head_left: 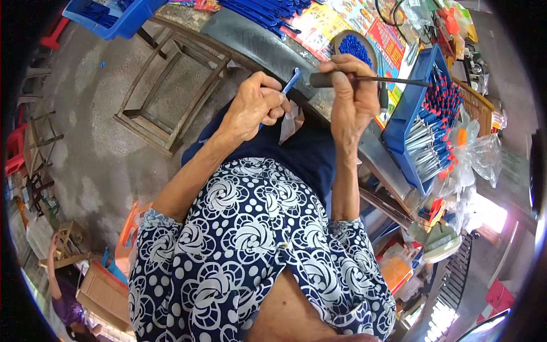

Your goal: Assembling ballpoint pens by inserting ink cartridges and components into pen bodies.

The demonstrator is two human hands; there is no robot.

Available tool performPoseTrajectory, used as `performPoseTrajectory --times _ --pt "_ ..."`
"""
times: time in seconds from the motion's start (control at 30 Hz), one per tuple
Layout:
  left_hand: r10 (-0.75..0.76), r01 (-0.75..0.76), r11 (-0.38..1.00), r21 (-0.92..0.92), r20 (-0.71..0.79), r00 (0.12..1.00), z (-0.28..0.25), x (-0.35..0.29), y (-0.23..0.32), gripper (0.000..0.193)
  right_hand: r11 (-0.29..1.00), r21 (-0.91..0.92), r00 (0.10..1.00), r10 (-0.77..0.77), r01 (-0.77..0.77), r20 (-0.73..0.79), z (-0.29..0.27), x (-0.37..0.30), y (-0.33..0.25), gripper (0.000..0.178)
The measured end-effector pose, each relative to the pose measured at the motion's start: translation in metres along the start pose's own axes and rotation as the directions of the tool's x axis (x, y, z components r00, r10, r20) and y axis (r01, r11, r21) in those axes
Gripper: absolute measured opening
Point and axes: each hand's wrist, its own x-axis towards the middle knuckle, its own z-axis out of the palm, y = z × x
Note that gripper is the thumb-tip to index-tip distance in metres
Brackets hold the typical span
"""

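My left hand (pixel 254 107) is closed on a slim blue plastic stick (pixel 292 80), whose upper end sticks out beyond the fingers. My right hand (pixel 354 94) grips a tool with a thick dark cylindrical end (pixel 322 80) and a thin dark rod (pixel 399 81) pointing right. The cylinder lies a short way right of the blue stick, apart from it. Both hands are above the near edge of the workbench (pixel 250 43). Just beyond the right hand, a round dish (pixel 340 41) holds many small blue pieces (pixel 354 48).
Long blue plastic sticks (pixel 262 14) lie heaped on the bench by printed paper. On the right, a blue bin (pixel 401 149) holds metal rods with red and blue ends. Another blue bin (pixel 117 28) is at the upper left, near a wooden stool frame (pixel 171 97). Another person (pixel 71 305) is at lower left.
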Motion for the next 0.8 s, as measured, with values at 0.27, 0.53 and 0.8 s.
performPoseTrajectory --times 0.27,0.53,0.8 --pt "-0.013 0.018 0.998 -0.061 0.078 0.997 0.007 -0.006 0.019 0.018 0.877 0.340 0.939 0.339 -0.340 0.064 -0.021 -0.005 0.004 0.018" --pt "-0.083 0.122 0.958 -0.260 0.156 0.984 0.000 -0.001 0.021 0.017 0.794 0.310 0.852 0.486 -0.524 0.195 -0.007 -0.006 0.005 0.023" --pt "-0.068 0.147 0.919 -0.365 0.220 0.973 -0.010 0.007 0.023 0.016 0.759 0.370 0.844 0.487 -0.536 0.223 -0.007 -0.001 0.005 0.022"
